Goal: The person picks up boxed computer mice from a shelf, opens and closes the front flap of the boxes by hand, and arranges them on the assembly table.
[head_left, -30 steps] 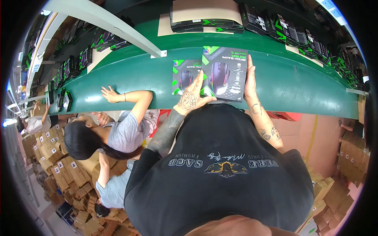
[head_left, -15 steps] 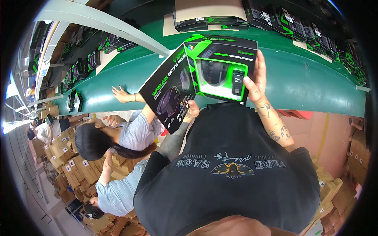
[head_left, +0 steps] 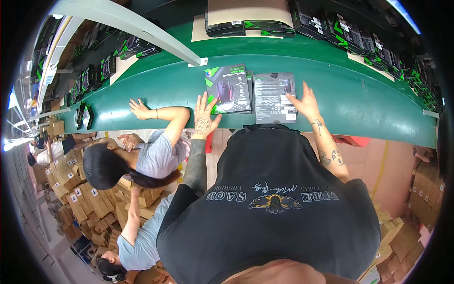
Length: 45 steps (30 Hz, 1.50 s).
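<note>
Two black-and-green gaming mouse boxes lie side by side on the green workbench in front of me. The left mouse box (head_left: 228, 90) shows its front with a mouse picture, and a sliver of another box shows beneath it. On the right, a mouse box (head_left: 274, 102) has its text-covered back face up. My left hand (head_left: 204, 117) rests with fingers spread by the left box's left edge, fingertips at its lower corner. My right hand (head_left: 306, 102) is also open, thumb on the right box's right edge and fingers stretched out beyond it.
More mouse boxes line the shelf (head_left: 265, 47) behind the green workbench (head_left: 359, 99). A pale metal post (head_left: 137, 31) slants in at upper left. A co-worker's hand (head_left: 140, 110) lies on the bench to my left. Brown cartons (head_left: 90, 203) are piled behind the co-workers.
The mouse box I held up with its front flap open is no longer in my hands. Both hands are now down at the bench, beside boxes lying flat.
</note>
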Motion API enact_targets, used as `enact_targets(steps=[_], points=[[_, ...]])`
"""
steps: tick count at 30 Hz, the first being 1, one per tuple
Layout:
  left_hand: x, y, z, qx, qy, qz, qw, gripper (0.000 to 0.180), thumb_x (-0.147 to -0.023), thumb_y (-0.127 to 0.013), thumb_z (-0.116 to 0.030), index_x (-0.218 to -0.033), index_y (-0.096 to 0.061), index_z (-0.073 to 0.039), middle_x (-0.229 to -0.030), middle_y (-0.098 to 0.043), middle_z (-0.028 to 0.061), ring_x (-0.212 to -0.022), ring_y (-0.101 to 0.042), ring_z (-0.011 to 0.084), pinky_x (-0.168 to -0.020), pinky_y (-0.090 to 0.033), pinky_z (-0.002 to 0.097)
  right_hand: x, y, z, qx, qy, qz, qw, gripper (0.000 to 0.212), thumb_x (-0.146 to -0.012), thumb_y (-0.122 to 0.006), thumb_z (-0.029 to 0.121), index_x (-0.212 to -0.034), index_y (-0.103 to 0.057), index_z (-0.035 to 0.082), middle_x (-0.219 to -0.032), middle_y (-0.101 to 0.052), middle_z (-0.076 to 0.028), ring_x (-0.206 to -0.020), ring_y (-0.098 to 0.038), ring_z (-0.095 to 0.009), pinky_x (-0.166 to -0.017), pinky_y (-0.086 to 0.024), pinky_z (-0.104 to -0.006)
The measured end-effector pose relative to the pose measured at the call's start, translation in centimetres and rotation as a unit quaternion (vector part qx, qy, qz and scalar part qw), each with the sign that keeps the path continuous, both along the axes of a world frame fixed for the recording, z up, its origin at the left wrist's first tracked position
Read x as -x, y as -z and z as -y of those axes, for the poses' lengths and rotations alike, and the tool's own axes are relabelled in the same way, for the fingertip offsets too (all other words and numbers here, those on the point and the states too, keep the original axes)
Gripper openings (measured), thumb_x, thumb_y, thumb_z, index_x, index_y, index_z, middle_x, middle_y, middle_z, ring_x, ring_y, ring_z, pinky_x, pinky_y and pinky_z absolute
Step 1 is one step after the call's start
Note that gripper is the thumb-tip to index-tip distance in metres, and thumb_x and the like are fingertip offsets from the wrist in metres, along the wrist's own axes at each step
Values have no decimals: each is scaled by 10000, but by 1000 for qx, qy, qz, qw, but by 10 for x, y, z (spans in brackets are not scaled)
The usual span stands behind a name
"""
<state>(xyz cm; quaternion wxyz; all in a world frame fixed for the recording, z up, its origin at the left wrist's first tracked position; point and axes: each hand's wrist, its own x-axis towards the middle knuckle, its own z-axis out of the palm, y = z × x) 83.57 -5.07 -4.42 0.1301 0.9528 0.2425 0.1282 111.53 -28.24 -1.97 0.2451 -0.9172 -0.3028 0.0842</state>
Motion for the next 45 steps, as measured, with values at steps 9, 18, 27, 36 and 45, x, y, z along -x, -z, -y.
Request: enact_targets(steps=[9,18,27,36,45], points=[[-102,-2,81,27,195,-19,980,920,-642,-655,-546,-1282,-330,29,-1264,-367,270,-1239,-294,374,-1029,-231,450,18,28,8,51,75,-265,960,612,-877,-312,493,-1324,-345,77,-1223,-475,-214,-1164,-427,-348,-980,-327,-352],[-106,-58,76,258,165,107,946,936,-567,-738,-536,-1281,-373,-54,-1262,-366,248,-1225,-303,388,-992,-304,463,17,-31,36,-151,87,-502,847,850,-797,-250,721,-1207,-490,16,-1047,-576,-125,-905,-538,-185,-752,-433,-299],[-133,-130,42,658,-88,248,706,595,-784,-637,-414,-1131,-424,20,-1093,-521,103,-1019,-504,172,-835,-434,288,-5,-95,38,-328,-207,-176,905,646,-819,-495,531,-1198,-495,9,-1044,-528,-105,-962,-505,-209,-842,-390,-332],[-111,-161,52,383,166,157,895,1093,-644,-740,-421,-1366,-67,47,-1411,-165,225,-1297,-227,313,-1048,-226,361,26,-108,-10,-534,45,-531,656,690,-801,-497,181,-1394,-167,58,-1395,-268,-128,-1267,-286,-216,-1021,-250,-313],[-95,-154,53,275,174,155,933,1110,-579,-806,-364,-1370,-127,19,-1194,-492,218,-1077,-524,293,-910,-404,354,39,-104,-15,-584,42,-495,642,550,-950,-268,401,-1387,-199,75,-1385,-289,-89,-1237,-325,-195,-1014,-274,-308]])
